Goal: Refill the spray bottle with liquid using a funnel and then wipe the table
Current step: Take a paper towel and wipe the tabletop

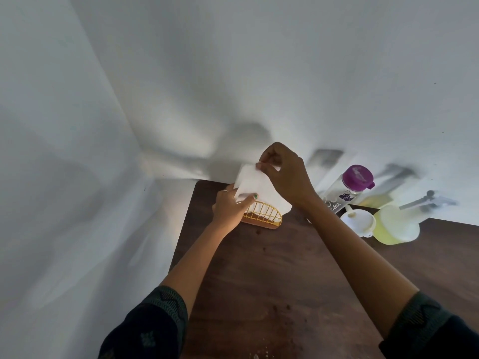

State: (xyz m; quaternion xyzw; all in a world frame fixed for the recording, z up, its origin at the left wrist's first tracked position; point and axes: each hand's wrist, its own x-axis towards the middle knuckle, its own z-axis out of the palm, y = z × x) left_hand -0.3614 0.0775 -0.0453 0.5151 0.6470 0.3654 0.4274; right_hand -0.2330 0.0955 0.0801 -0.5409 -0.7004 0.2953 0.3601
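A dark wooden table [272, 268] fills your view. At its far edge stands a yellow wire holder [263, 216]; right of it, the pale green spray bottle [395, 224], a purple-capped bottle [348, 187] and white funnel [357, 220]. Your left hand [229, 211] steadies the holder, thumb pressing the white tissue [255, 189]; your right hand [283, 172] pinches the tissue's top edge.

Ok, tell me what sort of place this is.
Probably a home room corner: a dark wooden table against bare white walls, with a yellow wire napkin holder and a clear purple-capped water bottle.
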